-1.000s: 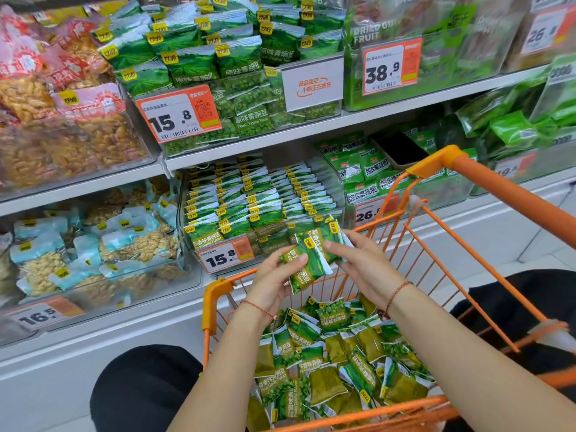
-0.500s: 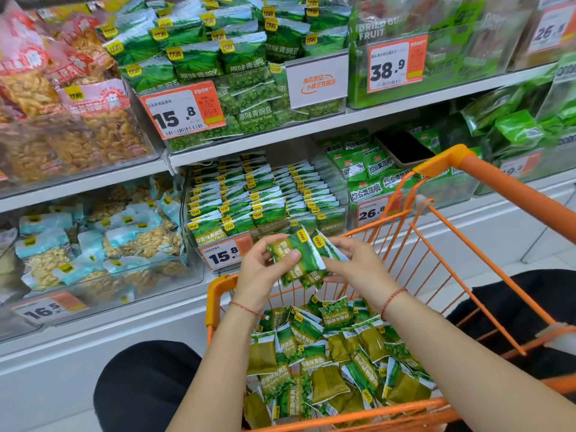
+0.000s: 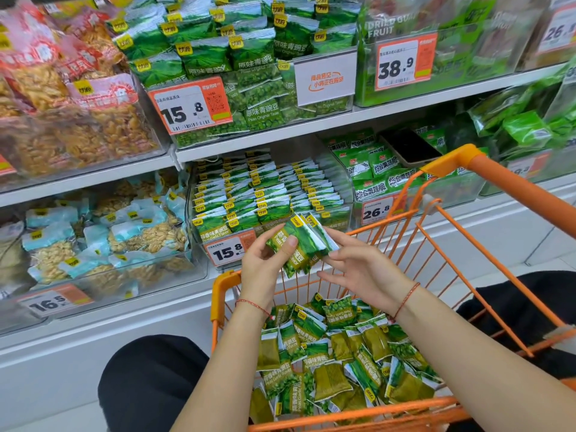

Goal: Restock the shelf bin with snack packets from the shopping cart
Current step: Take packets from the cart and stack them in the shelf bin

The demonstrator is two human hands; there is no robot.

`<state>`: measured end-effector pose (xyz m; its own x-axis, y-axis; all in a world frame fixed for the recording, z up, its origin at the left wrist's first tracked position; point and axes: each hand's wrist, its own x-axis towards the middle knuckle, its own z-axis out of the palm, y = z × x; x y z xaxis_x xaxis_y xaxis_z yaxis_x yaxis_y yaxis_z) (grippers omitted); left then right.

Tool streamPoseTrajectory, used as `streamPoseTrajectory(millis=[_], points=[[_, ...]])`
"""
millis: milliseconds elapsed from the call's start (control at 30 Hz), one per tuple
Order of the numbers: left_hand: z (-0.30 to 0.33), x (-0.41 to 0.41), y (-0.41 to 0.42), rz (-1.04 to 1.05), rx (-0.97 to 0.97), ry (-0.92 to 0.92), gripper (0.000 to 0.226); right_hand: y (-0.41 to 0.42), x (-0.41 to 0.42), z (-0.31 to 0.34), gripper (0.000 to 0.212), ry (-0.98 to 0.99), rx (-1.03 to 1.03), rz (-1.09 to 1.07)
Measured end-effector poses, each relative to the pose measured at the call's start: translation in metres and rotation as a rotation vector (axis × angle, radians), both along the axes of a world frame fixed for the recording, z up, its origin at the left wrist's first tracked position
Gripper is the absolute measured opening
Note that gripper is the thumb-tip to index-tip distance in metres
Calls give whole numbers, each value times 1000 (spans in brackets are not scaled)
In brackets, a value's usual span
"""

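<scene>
Gripping a loose stack of packets (image 3: 299, 244), left hand (image 3: 265, 266) could spill them as straight-fingered right hand (image 3: 358, 269) merely steadies.

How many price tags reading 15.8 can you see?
2. Upper tag on the original-taste peas bin; lower tag on the garlic peas bin, beside the left hand. Others may be hidden.
</scene>
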<state>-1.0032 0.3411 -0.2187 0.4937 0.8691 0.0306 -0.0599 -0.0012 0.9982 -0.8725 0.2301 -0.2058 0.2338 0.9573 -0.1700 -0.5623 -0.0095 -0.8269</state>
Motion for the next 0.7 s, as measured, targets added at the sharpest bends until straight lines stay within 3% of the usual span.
streamPoseTrajectory(millis=[133, 433, 600, 700], points=[[-2, 3, -1, 29, -147, -142, 55, 1, -4, -1, 50, 27, 54, 32], [-2, 15, -10, 79, -10, -72, 61, 8, -11, 0, 56, -107, 69, -114], [14, 44, -15, 270, -48, -54, 27, 33, -14, 13, 21, 11, -29, -257], [25, 61, -2, 364, 10, -34, 34, 59, 0, 21, 50, 27, -87, -220]])
